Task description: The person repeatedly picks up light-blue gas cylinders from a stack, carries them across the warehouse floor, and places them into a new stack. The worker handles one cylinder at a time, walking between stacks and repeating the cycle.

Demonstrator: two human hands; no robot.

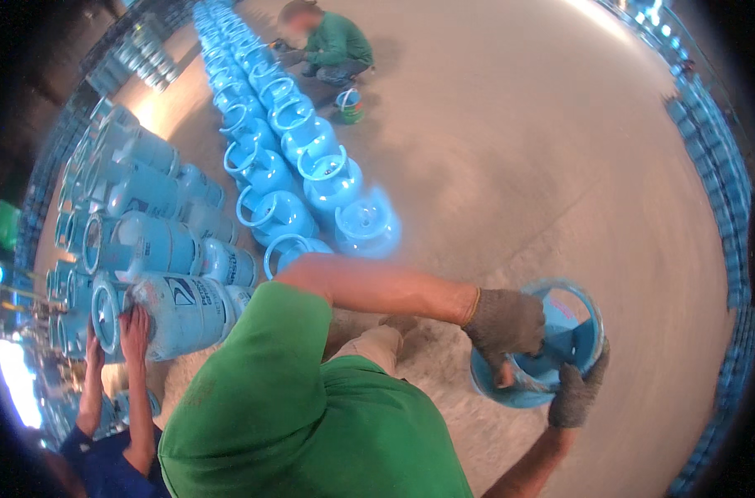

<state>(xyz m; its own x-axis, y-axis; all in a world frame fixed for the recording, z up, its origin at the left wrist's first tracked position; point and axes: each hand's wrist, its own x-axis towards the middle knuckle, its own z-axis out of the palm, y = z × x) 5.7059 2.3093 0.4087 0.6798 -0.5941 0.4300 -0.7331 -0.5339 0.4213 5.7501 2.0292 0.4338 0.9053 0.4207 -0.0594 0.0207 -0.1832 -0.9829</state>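
Observation:
A blue gas cylinder [485, 378] with a ring-shaped collar on top is on the floor to my right, somewhat tilted in view. My left hand [510, 325], in a dark grey glove with a bare fingertip showing, reaches across my body into the collar opening. Its fingers are curled down by the cylinder's top, and whatever they close on is hidden. On the near right side, my right hand [578, 392], gloved alike, is wrapped round the collar rim. A reddish mark [562, 309] shows inside the collar's far side.
A long double row of upright blue cylinders [269, 170] runs away ahead. At left, another person's hands [133, 332] hold a cylinder in a stack of lying ones [149, 232]. A person in green [340, 41] crouches beside the row near a small bucket [349, 106].

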